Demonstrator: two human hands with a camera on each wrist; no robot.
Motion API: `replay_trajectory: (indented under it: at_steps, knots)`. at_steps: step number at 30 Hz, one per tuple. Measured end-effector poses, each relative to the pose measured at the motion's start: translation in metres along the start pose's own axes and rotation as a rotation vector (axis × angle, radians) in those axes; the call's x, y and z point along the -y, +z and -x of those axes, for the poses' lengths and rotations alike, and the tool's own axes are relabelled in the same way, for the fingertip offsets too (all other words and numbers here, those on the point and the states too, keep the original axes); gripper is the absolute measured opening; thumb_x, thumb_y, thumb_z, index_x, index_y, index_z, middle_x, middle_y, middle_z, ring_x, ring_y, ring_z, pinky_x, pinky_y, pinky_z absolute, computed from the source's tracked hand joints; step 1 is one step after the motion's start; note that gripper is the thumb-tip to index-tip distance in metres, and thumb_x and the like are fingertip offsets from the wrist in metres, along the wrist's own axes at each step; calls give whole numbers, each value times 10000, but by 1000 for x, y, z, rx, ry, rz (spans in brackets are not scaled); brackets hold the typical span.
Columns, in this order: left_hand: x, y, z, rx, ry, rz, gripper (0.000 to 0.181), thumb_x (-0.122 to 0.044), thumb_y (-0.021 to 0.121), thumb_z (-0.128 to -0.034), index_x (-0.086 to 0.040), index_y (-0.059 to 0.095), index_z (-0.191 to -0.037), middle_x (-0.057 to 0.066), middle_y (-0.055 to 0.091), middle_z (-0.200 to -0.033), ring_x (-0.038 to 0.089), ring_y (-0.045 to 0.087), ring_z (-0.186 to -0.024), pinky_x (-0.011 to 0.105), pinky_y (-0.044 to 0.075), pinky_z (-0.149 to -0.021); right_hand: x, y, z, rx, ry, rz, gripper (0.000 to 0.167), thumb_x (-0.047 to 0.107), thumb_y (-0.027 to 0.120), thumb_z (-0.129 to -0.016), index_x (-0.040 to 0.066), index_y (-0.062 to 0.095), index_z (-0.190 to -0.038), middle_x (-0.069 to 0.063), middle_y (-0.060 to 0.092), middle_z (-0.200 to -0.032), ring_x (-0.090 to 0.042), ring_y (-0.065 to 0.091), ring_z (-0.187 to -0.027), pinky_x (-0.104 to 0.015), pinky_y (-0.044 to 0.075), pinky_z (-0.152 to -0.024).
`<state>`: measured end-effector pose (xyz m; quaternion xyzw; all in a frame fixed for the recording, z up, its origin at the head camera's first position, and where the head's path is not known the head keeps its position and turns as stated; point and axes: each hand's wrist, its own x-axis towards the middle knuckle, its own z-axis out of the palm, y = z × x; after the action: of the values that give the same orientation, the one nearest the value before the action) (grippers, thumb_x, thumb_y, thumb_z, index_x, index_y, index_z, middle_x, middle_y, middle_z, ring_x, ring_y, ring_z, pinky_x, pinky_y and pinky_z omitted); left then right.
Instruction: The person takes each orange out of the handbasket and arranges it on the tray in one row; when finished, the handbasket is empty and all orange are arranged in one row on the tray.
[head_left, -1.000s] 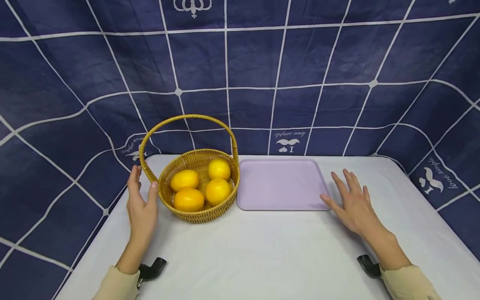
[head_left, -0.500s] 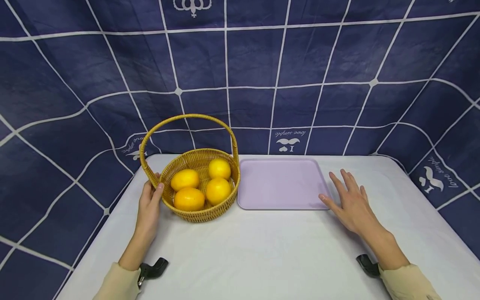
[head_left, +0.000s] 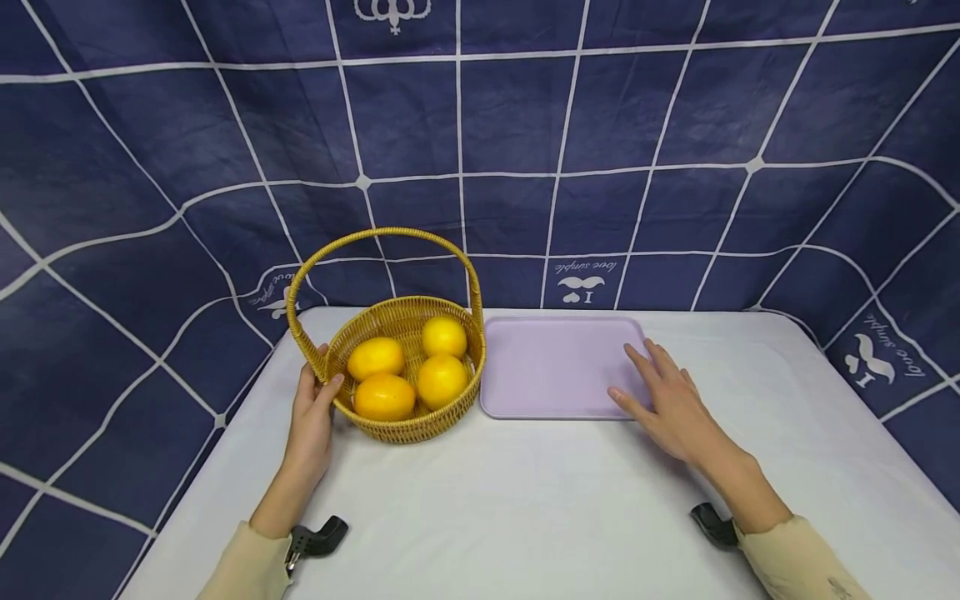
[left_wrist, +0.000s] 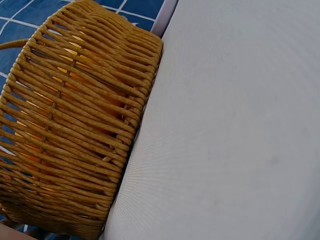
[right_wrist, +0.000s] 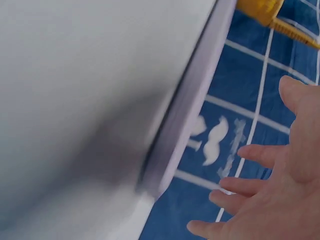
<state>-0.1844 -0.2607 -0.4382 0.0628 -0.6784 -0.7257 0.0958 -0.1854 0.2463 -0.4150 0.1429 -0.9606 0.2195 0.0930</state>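
A golden woven basket (head_left: 411, 431) with a tall arched handle stands left of centre, holding several yellow-orange fruits (head_left: 384, 397), some oval and some rounder. My left hand (head_left: 309, 433) grips its left side near the handle's foot, thumb at the rim and fingers mostly hidden behind the wicker. In the left wrist view the basket's wall (left_wrist: 75, 125) fills the left half. To the right lies a flat lilac tray (head_left: 555, 367). My right hand (head_left: 678, 417), fingers spread and holding nothing, is over the tray's right edge; in the right wrist view those fingers (right_wrist: 250, 187) appear apart from the tray.
White cloth (head_left: 510, 508) covers the table. A dark blue curtain (head_left: 517, 125) with white grid lines encloses the back and sides. Black wrist mounts (head_left: 321, 537) sit beneath both forearms. The basket stands close against the tray's left edge.
My left hand has moved right to the basket and taken hold of its left side. My right hand has shifted left over the tray's right edge. The view has turned slightly.
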Motion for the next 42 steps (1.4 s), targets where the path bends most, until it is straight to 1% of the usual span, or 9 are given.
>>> replay_trajectory:
  at_steps: [3,9,15,18,23,29,35,38,42]
  knots:
    - [1,1,-1,5,5,5,625,-160,426,-1133,-249,178,-1699,-1,195,-1757,163,211,-1600,406,117,-1338,18,4,-12,23,-21,-27,785,528,594,-1040,88,353,-1643,-284,220,-1706,-494,206,-1575,-790,186,-1187]
    - [3,0,-1,4,13,-11,619,-162,420,-1134,-239,178,-1698,8,192,-1757,171,208,-1605,388,130,-1336,56,12,-32,38,-71,-106,792,536,592,-1040,131,322,-1664,-226,188,-1737,-467,209,-1586,-720,214,-1228]
    - [5,-1,-1,-6,20,-27,621,-176,426,-1130,-264,188,-1697,3,184,-1760,171,193,-1608,364,139,-1333,94,16,-47,76,-89,-180,835,629,570,-1018,209,288,-1681,-108,134,-1771,-410,232,-1595,-671,257,-1246]
    - [6,-1,-1,-4,22,-21,619,-181,432,-1130,-269,195,-1695,0,185,-1759,166,194,-1607,356,143,-1332,112,18,-54,90,-106,-204,836,640,580,-1008,209,313,-1673,-93,181,-1763,-390,277,-1584,-644,286,-1247]
    - [6,-2,-2,-4,22,-16,619,-169,427,-1131,-251,191,-1697,9,180,-1763,176,203,-1606,311,172,-1319,139,23,-64,112,-168,-235,780,566,609,-1021,137,390,-1634,-131,332,-1707,-368,346,-1558,-608,314,-1248]
    - [7,-3,0,-11,26,-28,614,-163,416,-1134,-233,185,-1699,11,186,-1763,193,224,-1601,254,213,-1295,164,31,-74,132,-233,-273,742,508,624,-1029,86,424,-1605,-119,422,-1661,-325,378,-1546,-544,307,-1270]
    - [10,-3,3,-20,28,-48,606,-167,413,-1134,-230,194,-1696,22,201,-1759,194,240,-1591,235,231,-1282,182,40,-85,151,-260,-324,688,456,659,-1024,67,479,-1563,-101,514,-1591,-305,479,-1465,-508,370,-1239]
    - [9,-2,2,-12,35,-54,606,-169,412,-1136,-237,192,-1696,27,209,-1756,197,243,-1589,244,230,-1284,188,45,-89,156,-253,-339,675,413,715,-997,50,514,-1529,-110,553,-1552,-297,525,-1416,-478,407,-1214]
    - [8,1,-1,-16,42,-61,600,-173,412,-1136,-266,207,-1692,-4,230,-1748,172,250,-1581,270,208,-1298,195,50,-94,201,-221,-310,739,436,753,-964,42,501,-1536,-141,503,-1596,-320,433,-1503,-474,327,-1269]
